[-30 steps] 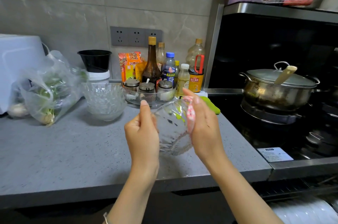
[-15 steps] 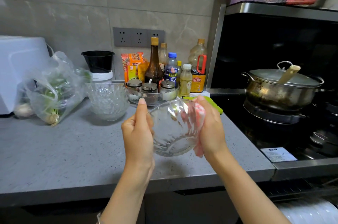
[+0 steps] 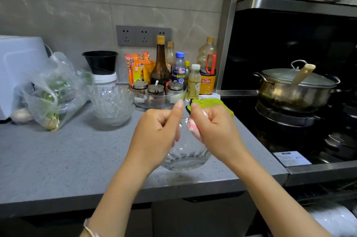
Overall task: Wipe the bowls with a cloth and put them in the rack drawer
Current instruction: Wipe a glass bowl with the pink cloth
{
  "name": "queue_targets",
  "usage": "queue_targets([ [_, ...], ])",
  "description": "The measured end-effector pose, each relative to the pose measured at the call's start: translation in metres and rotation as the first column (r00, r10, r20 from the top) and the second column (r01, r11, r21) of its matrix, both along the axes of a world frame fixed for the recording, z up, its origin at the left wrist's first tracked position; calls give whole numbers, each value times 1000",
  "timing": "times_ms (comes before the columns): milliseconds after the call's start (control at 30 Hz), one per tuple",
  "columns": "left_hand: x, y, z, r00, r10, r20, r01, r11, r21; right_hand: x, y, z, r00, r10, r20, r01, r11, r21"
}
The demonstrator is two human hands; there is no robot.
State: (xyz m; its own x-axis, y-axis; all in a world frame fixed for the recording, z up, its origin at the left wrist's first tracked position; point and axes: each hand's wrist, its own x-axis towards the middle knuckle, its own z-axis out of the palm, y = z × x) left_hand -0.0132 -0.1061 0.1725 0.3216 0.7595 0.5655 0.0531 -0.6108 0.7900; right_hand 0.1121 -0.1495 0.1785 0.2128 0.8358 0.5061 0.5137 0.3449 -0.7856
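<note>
Keeps, at the back of the countertop [image 3: 58,159], a stack of glass bowls [image 3: 112,105], probably awaiting their turn. Steadies one glass bowl [image 3: 185,156] low over the front edge, left hand [image 3: 156,132] curled on its rim, right hand [image 3: 214,130] clenched round the pink cloth [image 3: 193,128] to rub it. Cannot tell where cloth meets glass behind the knuckles.

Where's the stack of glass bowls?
Head view, left of centre: the stack of glass bowls sits on the counter between the bag of greens and the spice-jar tray.
</note>
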Motion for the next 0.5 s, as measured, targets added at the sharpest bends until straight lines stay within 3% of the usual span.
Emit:
queue_targets([
  [100,4,0,-4,994,99,36,-101,993,57,-1,3,-9,998,45,-41,-41,994,98],
  [167,3,3,-6,982,121,148,-111,991,-72,4,6,-19,992,50,-117,-30,986,166],
  [267,1,11,-11,926,126,355,-4,945,-326,2,7,-36,972,34,-234,-9,994,106],
  [333,4,10,-13,895,168,413,1,925,-380,-6,2,-40,990,-71,-120,90,983,159],
  [400,13,4,-15,872,215,441,-24,917,-399,-18,-1,-35,967,-225,118,187,945,269],
  [500,26,-5,-20,870,239,431,-62,921,-385,-30,4,-31,798,-452,399,238,844,480],
])
